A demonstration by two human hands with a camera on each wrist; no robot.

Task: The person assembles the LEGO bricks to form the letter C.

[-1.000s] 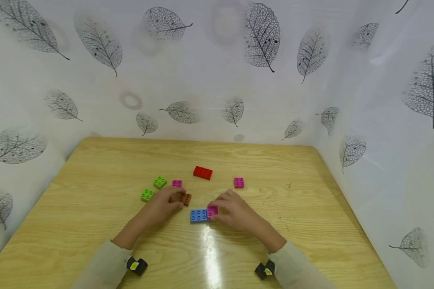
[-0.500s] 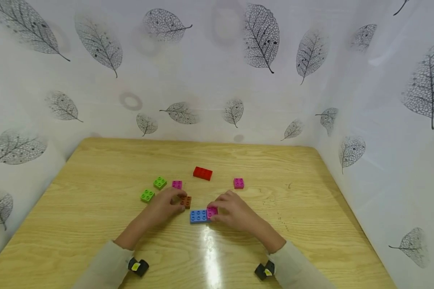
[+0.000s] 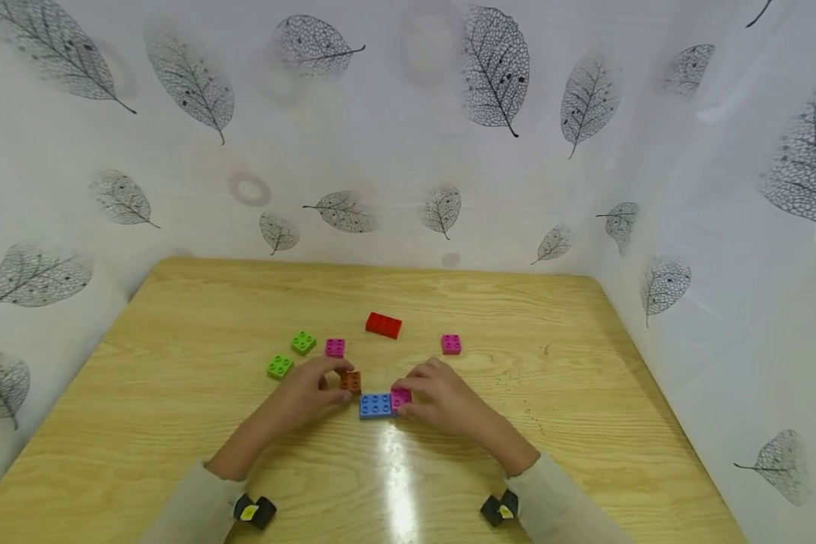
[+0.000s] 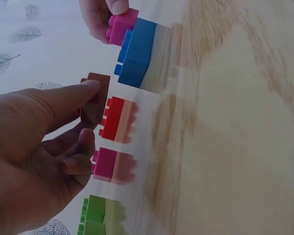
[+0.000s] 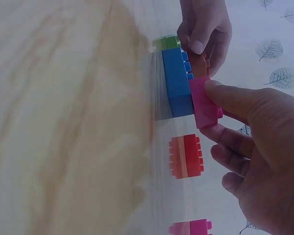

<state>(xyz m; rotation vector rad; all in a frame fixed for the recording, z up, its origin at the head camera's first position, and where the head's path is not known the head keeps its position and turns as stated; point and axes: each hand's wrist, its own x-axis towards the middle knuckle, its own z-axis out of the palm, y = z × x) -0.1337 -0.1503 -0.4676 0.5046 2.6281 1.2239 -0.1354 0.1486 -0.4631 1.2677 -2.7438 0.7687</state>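
Between thumb and fingers my left hand (image 3: pixel 304 394) pinches a small brown brick (image 3: pixel 350 382). In the left wrist view the brown brick (image 4: pixel 99 100) is held raised above the table. A long blue brick (image 3: pixel 375 406) lies just to its right and nearer to me, studs up. On the blue brick's right end sits a small pink brick (image 3: pixel 401 399), which my right hand (image 3: pixel 443 399) grips by its sides. The right wrist view shows that pink brick (image 5: pixel 204 103) against the studded face of the blue brick (image 5: pixel 177 83), thumb on one side, forefinger on the other.
Two green bricks (image 3: pixel 303 343) and a pink brick (image 3: pixel 335 347) lie beyond my left hand. Farther back is a red brick (image 3: pixel 384 325), with another pink brick (image 3: pixel 452 344) to its right. A leaf-patterned white curtain (image 3: pixel 381 151) borders the wooden table (image 3: pixel 517 302).
My left hand has brought the brown brick slightly toward me, closer to the blue brick, uncovering more of the pink brick behind. My right hand stays on its pink brick.
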